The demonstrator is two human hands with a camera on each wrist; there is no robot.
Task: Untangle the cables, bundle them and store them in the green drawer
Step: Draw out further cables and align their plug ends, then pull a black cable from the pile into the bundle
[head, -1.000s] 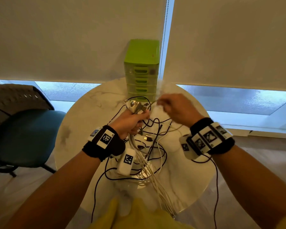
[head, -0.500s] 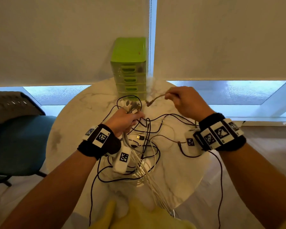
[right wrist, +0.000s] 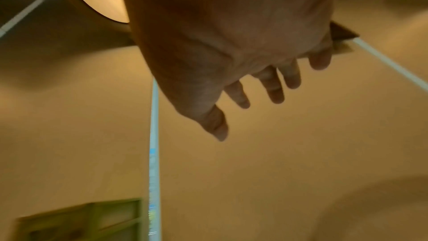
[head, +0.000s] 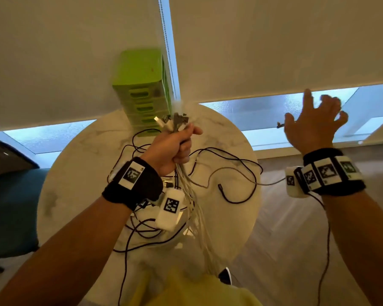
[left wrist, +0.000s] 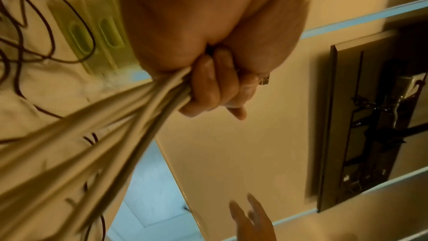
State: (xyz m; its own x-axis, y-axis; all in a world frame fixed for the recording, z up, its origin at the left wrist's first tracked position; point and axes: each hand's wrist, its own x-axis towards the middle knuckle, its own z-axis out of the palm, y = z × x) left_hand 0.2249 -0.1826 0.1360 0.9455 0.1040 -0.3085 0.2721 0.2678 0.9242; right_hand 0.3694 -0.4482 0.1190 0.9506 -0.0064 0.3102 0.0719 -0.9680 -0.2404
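Note:
My left hand [head: 181, 149] is raised over the table in a fist around a bundle of white cables [head: 192, 206], whose plugs [head: 175, 121] stick out above the fist. The left wrist view shows the fingers [left wrist: 220, 87] curled tight on the strands [left wrist: 92, 135]. My right hand [head: 314, 115] is up at the far right, off the table, fingers spread and holding nothing [right wrist: 266, 94]. A small plug end [head: 279, 124] shows beside its thumb, and a grey cable [head: 230, 171] trails toward that wrist. The green drawer unit [head: 142, 85] stands at the table's far edge, all drawers closed.
Loose black cables [head: 237, 199] lie tangled on the round marble table [head: 230, 133]. A blue chair [head: 9, 206] stands at the left. Roller blinds and a bead chain [head: 166, 51] hang behind the drawers. Wood floor lies to the right.
My right hand swung up and out to the right and spread its fingers, letting go of the grey cable end it pinched. My left hand lifted the white bundle higher.

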